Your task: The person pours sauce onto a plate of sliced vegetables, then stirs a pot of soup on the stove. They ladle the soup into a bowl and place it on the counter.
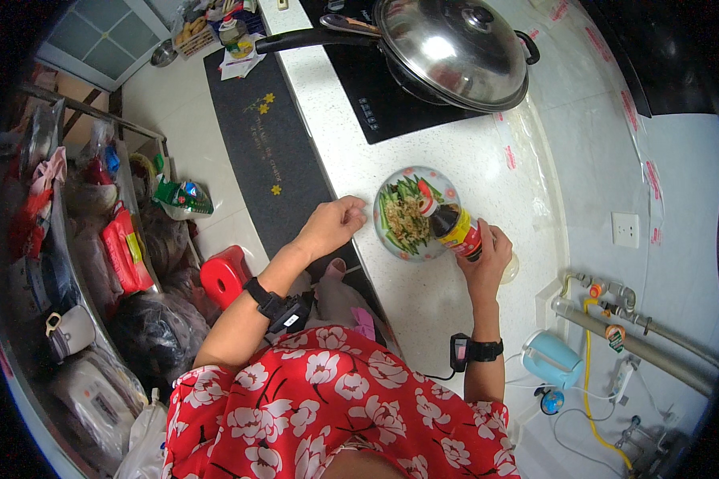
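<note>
A bottle of dark sauce (455,230) with its red cap flipped up lies tilted in my right hand (488,254), its mouth over a plate of food. The round patterned plate (447,178) holds long green vegetable pieces (389,206) topped with chopped garlic-like bits (406,221). My left hand (334,223) hovers near the counter's edge, just left of the plate, fingers loosely curled, with nothing seen in it. Part of a small round pale object (510,268) shows beside my right hand.
A lidded wok (455,54) rests on the black cooktop (371,114), its handle reaching over the white counter (347,143). A light-blue kettle (552,359) stands by the pipes (635,338). Behind my left arm are a red stool (223,276) and a packed metal shelf (84,299).
</note>
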